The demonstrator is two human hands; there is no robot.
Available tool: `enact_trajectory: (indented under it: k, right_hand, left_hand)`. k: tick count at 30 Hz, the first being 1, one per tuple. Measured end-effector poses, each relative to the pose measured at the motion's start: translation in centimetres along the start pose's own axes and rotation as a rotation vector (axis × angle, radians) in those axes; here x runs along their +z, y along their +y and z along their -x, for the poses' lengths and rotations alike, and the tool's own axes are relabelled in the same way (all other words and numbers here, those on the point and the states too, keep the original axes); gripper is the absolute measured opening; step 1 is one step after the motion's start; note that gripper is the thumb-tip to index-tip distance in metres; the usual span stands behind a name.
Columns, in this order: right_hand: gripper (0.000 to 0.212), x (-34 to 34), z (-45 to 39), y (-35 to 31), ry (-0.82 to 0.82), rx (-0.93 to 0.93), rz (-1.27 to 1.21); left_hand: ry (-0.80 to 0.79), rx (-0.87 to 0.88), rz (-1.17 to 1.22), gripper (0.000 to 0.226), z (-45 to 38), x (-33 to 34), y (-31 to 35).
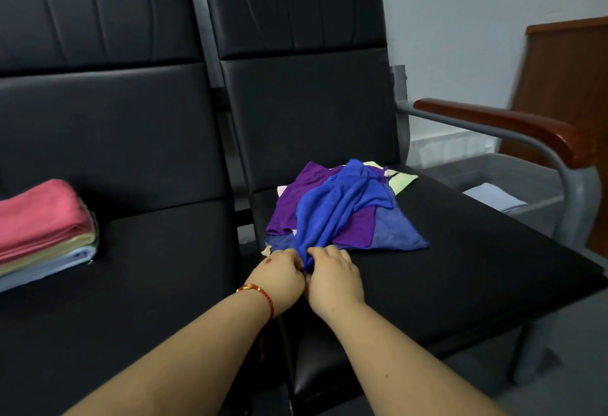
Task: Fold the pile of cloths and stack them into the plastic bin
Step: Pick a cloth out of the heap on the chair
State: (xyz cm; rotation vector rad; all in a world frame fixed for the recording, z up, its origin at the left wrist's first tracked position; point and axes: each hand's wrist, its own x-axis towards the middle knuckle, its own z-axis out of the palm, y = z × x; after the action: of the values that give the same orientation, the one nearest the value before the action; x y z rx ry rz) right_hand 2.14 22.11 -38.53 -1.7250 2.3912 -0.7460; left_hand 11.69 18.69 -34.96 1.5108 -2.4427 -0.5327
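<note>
Two black padded seats stand side by side against a pale wall: the left seat (138, 284) and the right seat (444, 267), the latter with a metal frame and a wooden armrest (513, 127) on its far side. Beyond that armrest, on the floor, sits the plastic bin (503, 170), translucent grey, with a pale folded cloth (493, 196) lying inside it. A brown wooden panel (569, 86) stands behind the bin. On the right seat lies the pile of cloths (332, 218), unfolded: purple and blue pieces, with pale yellow edges showing at the back. A crumpled blue cloth (342, 205) drapes over the top of the pile and runs down to its near edge. On the left seat rests a stack of folded cloths (42, 231), pink above yellow above light blue. The left hand (279, 275), a red cord bracelet (260, 294) at its wrist, and the right hand (332, 275) meet at the near end of the blue cloth; the fingers of both are curled and pinch its bunched corner between them.
</note>
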Motion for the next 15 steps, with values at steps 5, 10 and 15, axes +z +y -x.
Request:
enact_trajectory:
  k: [5, 10, 15]
  right_hand:
    - [0.023, 0.3, 0.5, -0.6, 0.206, 0.016, 0.015]
    - [0.02, 0.1, 0.6, -1.2, 0.337, 0.04, 0.03]
    - [0.031, -1.3, 1.0, -1.9, 0.224, 0.038, 0.062]
  left_hand:
    - [-0.039, 0.031, -0.012, 0.017, 2.3, -2.4, -2.0]
    - [-0.026, 0.035, 0.009, 0.025, 4.9, -6.0, -5.9]
    - [0.091, -0.069, 0.122, 0.028, 8.7, -8.5, -12.1]
